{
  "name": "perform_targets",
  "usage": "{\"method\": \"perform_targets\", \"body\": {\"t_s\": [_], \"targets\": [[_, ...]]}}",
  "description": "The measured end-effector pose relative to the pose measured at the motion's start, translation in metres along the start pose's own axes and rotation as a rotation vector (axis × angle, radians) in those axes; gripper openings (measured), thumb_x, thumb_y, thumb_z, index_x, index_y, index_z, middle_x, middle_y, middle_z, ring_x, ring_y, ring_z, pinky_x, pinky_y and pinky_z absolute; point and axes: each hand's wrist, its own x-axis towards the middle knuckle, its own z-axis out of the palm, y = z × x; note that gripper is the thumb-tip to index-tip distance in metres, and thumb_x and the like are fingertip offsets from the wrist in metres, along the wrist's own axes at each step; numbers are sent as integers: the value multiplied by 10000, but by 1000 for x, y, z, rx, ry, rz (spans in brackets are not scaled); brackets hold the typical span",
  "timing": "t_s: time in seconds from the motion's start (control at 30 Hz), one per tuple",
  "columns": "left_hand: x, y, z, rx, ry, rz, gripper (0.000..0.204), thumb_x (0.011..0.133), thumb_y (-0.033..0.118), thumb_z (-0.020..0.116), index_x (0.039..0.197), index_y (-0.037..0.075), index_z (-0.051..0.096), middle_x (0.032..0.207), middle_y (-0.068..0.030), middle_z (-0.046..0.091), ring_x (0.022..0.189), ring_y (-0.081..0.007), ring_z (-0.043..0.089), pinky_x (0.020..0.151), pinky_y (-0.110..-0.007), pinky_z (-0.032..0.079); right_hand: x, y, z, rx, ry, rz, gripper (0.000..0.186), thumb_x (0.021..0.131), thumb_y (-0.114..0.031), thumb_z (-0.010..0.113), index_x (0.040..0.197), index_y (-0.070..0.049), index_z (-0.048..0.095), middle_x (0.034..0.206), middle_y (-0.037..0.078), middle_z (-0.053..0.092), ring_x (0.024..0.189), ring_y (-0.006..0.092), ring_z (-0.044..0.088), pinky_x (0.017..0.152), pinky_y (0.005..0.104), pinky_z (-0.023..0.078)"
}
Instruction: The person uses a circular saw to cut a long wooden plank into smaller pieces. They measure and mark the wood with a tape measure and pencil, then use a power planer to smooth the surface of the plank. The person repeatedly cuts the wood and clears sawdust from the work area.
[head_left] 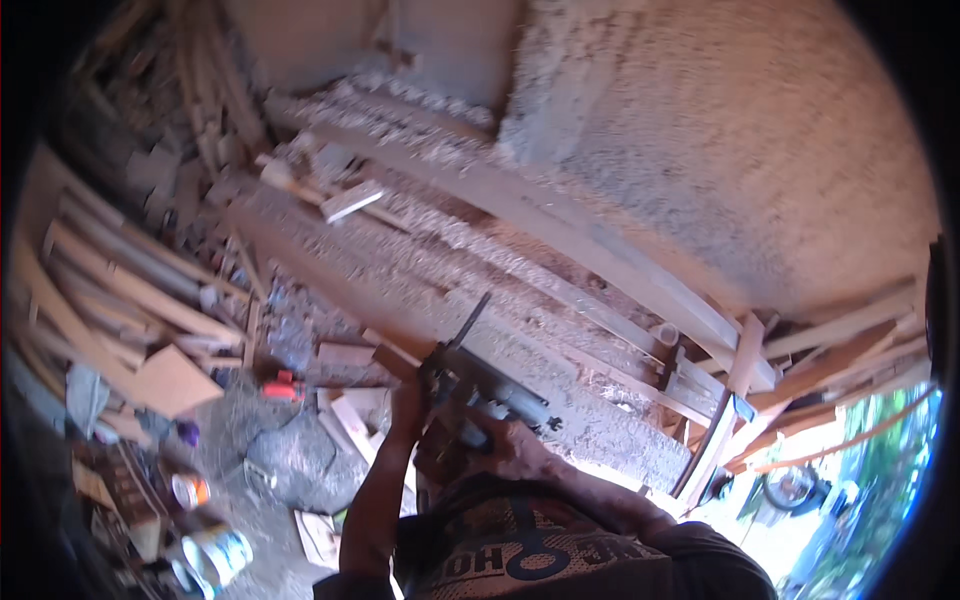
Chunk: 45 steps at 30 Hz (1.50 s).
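Close to my chest is a dark, bulky tool [497, 388] that looks like a power tool. A thin dark rod [473, 318] sticks up from its left end, and a paler metal-looking bar runs along its right part. My left hand [407, 405] is closed on the tool's left end, its fingers partly hidden. My right hand [510, 448] grips the near side, blurred and in shadow. Just beyond my left hand lies a short piece of wood [392, 352]. A dusty plank bench [380, 270] strewn with shavings stretches beyond the tool.
Long timber beams [560, 225] run along the wall. A small pale block [352, 201] rests on the bench. Curved wooden pieces [130, 290] are stacked at left. A red object [284, 387], a white bucket [217, 556] and offcuts litter the floor. A motorcycle wheel [790, 487] shows outside.
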Motion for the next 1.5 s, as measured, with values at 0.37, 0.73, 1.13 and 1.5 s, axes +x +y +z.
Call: {"method": "perform_targets", "body": {"t_s": [0.37,0.73,1.13,1.5], "targets": [[11,27,-2,113,33,171,420,950,421,586,1226,114,659,982,-100,717,805,-260,695,689,-425,553,50,150,90,-327,97,-218,351,773,-327,721,1017,-75,712,912,198,705,858,378,698,737,440,564],[-35,-69,21,203,412,4,452,879,462,709,1111,76,684,1022,-146,677,941,-370,655,825,-494,515,2,11,0,54,-7,-133,731,780,-262,768,1418,-76,465,1145,228,674,1091,385,660,908,436,540],[-46,5,14,-358,248,-330,537,803,470,739,1057,13,612,944,-188,704,913,-394,688,803,-480,522,10,10,6,-119,-34,16,720,770,-163,764,1419,-1,496,1055,246,712,1018,336,713,838,413,559],[-42,13,11,-564,319,-307,424,831,286,710,1075,19,489,1048,-221,700,1017,-413,678,848,-504,515,15,25,6,-89,-91,80,662,796,-126,779,1391,10,525,1117,196,716,1032,247,703,858,375,555]]}}
